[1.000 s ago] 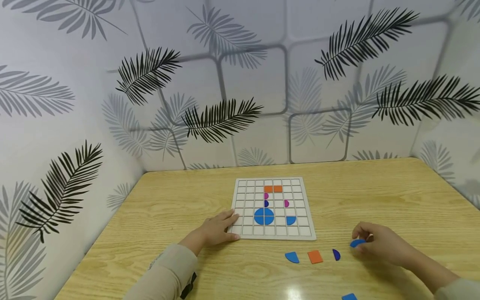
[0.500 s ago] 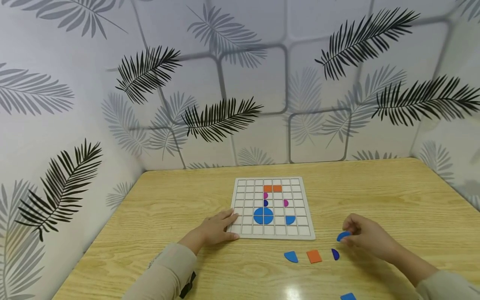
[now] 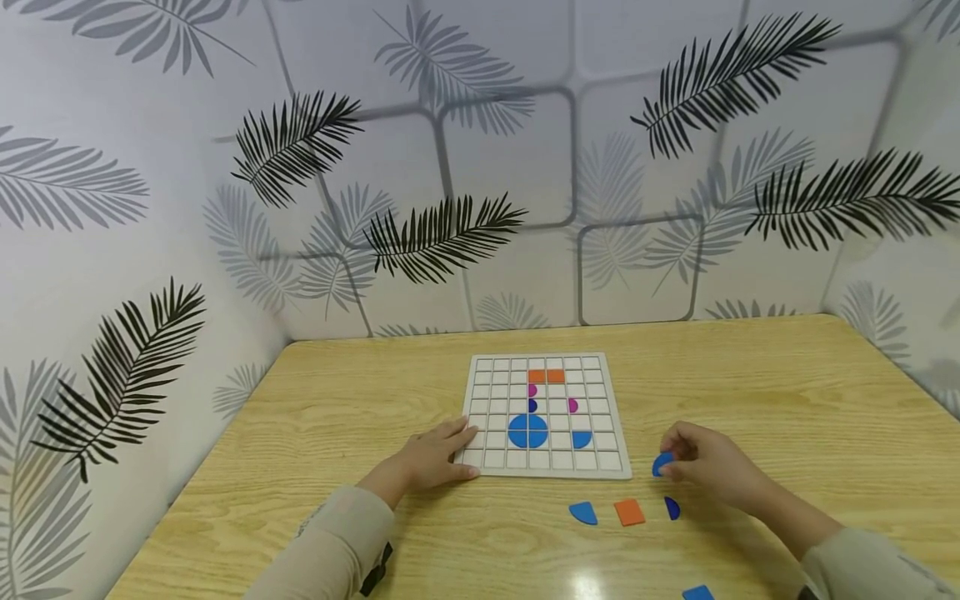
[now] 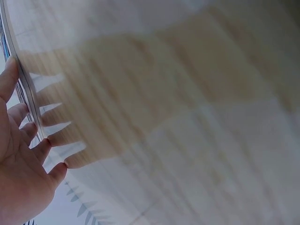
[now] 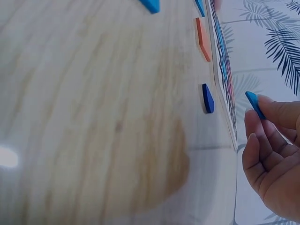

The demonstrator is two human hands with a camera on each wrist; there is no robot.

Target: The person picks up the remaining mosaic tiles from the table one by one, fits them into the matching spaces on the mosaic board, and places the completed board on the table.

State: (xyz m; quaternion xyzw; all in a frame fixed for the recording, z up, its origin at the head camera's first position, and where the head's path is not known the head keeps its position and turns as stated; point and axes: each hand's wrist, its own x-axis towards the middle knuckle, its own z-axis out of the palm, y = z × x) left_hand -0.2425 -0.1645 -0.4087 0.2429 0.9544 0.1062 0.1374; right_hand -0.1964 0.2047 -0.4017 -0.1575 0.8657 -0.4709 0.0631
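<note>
A white grid board lies on the wooden table, bearing a blue circle of quarter pieces, a lone blue quarter, two orange squares and small magenta and dark blue half-circles. My left hand rests at the board's left edge, fingers spread and fairly straight over the rim. To the right of the board, my right hand pinches a blue quarter-circle piece between thumb and fingers. In the right wrist view the pinched piece is held up off the table.
On the table before the board lie a blue quarter piece, an orange square and a dark blue half-circle. Another blue piece is partly cut off at the bottom. A leaf-patterned wall stands behind.
My right hand has moved left toward the board with the blue quarter-circle piece, which has turned more upright in its fingers. My left hand has stayed at the board's edge.
</note>
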